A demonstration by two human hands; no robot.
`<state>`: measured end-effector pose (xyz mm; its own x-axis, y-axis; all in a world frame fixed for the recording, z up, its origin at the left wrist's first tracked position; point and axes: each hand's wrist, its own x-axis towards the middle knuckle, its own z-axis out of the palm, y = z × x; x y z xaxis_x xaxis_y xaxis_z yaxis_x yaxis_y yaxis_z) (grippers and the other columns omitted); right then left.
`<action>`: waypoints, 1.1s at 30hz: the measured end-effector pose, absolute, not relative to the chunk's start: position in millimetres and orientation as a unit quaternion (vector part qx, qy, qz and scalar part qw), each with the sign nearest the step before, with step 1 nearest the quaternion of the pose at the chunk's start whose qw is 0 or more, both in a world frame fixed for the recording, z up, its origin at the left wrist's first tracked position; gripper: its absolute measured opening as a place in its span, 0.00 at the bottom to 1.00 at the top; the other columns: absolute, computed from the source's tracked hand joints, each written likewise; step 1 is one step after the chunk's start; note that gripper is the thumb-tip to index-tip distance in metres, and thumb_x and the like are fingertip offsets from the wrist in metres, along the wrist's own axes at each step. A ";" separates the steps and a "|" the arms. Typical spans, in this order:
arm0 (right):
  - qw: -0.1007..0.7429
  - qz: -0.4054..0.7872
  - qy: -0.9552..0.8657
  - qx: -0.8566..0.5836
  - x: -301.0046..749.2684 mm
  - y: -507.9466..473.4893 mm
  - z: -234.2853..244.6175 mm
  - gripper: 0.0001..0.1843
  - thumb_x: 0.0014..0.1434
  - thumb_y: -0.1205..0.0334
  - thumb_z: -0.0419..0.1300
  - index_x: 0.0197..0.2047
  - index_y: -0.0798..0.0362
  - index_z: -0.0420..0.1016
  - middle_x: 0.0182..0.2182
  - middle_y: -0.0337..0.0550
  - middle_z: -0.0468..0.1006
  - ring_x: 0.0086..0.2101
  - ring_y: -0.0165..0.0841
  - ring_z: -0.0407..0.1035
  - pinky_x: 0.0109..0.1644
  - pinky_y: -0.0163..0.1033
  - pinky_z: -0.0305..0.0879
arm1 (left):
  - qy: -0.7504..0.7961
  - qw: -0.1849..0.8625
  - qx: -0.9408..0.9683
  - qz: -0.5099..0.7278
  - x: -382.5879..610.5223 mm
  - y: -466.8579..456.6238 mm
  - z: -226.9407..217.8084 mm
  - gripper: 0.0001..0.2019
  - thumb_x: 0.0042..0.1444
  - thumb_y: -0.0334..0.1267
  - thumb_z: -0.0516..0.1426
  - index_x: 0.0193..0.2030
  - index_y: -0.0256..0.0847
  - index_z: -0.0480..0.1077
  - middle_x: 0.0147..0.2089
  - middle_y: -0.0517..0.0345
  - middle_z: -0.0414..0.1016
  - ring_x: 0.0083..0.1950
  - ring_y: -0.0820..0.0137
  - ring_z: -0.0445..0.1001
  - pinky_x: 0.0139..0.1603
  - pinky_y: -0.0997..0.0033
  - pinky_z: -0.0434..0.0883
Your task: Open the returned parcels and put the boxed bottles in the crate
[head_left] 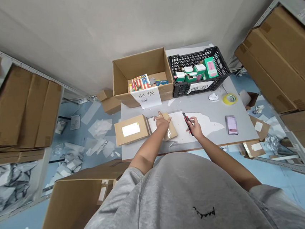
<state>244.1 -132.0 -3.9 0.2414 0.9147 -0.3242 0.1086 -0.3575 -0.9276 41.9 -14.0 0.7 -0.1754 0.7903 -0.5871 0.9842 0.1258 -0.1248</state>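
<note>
the left hand (162, 122) rests, fingers spread, on a slim brown box (172, 131); the right hand (194, 127), closed around a red-and-black cutter (187, 121), is just right of it. under both lies a grey table (211, 107). beyond them stand a carton (124, 100) and black crate (222, 74), then a pale wall (133, 22). well left, paper scraps (100, 128) litter the blue floor (79, 137).
</note>
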 end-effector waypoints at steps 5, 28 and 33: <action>0.438 0.486 -0.340 -0.675 250.4 -122.1 1.8 0.31 0.63 0.24 0.48 0.45 0.45 0.56 0.43 0.45 0.84 0.19 0.29 0.75 0.16 0.31 0.66 | 0.741 0.228 0.581 -0.248 30.5 -10.9 2.3 0.41 0.67 0.67 0.41 0.79 0.45 0.53 0.74 0.29 0.59 0.67 0.36 0.67 0.42 0.44 0.80; 0.475 0.488 -0.327 -0.656 261.8 -111.7 6.6 0.26 0.62 0.31 0.54 0.41 0.46 0.59 0.44 0.46 0.84 0.20 0.28 0.73 0.18 0.31 0.66 | 0.564 0.138 0.806 -0.112 3.7 -51.0 -6.4 0.41 0.62 0.72 0.50 0.63 0.36 0.72 0.63 0.32 0.70 0.66 0.45 0.65 0.68 0.43 0.55; 0.475 0.498 -0.335 -0.644 252.3 -115.6 5.7 0.28 0.60 0.29 0.56 0.43 0.46 0.61 0.43 0.47 0.85 0.20 0.28 0.72 0.19 0.32 0.67 | 0.615 0.131 0.773 -0.080 10.4 -60.0 -13.6 0.39 0.70 0.66 0.42 0.71 0.36 0.64 0.63 0.35 0.71 0.63 0.49 0.68 0.65 0.53 0.61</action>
